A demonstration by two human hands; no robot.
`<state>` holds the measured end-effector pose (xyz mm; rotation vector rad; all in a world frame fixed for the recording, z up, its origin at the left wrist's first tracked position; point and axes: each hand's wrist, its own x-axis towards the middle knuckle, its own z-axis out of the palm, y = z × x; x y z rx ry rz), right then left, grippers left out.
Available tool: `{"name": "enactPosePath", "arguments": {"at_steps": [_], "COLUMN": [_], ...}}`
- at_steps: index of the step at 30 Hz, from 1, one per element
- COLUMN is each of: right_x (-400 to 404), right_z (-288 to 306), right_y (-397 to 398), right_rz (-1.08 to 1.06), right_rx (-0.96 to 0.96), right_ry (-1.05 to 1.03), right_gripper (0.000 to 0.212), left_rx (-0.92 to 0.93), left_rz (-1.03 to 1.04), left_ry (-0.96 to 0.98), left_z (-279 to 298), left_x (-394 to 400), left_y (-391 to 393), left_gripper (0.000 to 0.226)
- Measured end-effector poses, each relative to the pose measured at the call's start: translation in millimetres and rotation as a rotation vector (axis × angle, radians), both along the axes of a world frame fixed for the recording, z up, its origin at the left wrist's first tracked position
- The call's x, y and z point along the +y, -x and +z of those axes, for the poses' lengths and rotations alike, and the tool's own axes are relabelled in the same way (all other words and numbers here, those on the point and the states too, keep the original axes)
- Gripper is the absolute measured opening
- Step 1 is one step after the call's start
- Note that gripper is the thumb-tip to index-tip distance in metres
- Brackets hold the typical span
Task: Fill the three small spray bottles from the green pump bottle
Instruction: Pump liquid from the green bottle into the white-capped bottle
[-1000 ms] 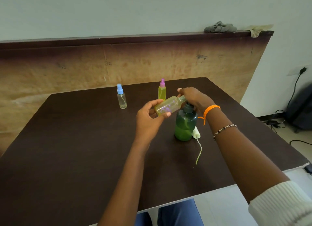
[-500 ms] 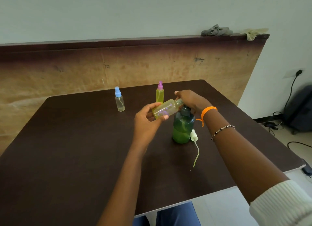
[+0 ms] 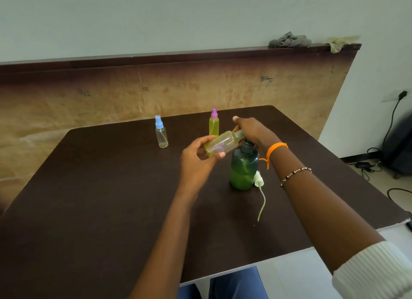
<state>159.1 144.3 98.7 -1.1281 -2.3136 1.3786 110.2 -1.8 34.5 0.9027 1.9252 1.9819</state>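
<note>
My left hand point(image 3: 196, 159) grips a small clear spray bottle point(image 3: 221, 143) with yellow-green liquid, tilted with its open neck toward the right. My right hand point(image 3: 252, 131) rests over the top of the green pump bottle point(image 3: 243, 168), which stands upright on the dark table point(image 3: 100, 198); the neck of the tilted bottle meets that hand. What the right fingers press is hidden. A white spray cap with its tube point(image 3: 259, 187) lies beside the green bottle. A blue-capped bottle point(image 3: 161, 132) and a purple-capped yellow bottle point(image 3: 214, 122) stand behind.
A brown board point(image 3: 111, 93) backs the table. Its top ledge carries a grey rag point(image 3: 289, 41). On the floor to the right lie black cables point(image 3: 365, 167), and a dark bag point(image 3: 401, 147) stands against the wall.
The view has shifted slightly. Both hands hold nearly the same pose, with the tilted bottle still at the pump bottle's top.
</note>
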Motion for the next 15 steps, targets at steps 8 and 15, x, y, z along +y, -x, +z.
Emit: {"name": "enactPosePath", "arguments": {"at_steps": [8,15], "right_x": [1,1], "right_z": [16,1], "right_y": [-5,-3], "right_rz": [0.172,0.074], "right_rx": [-0.128,-0.021], "right_ry": [0.087,-0.016], "right_gripper": [0.063,0.058], "left_rx": [-0.011,-0.022], "left_rz": [-0.026,-0.024], "left_ry": [-0.029,-0.027], "left_z": [2,-3], "left_x": [-2,3], "left_y": [1,0], "left_gripper": [0.044,0.043]}}
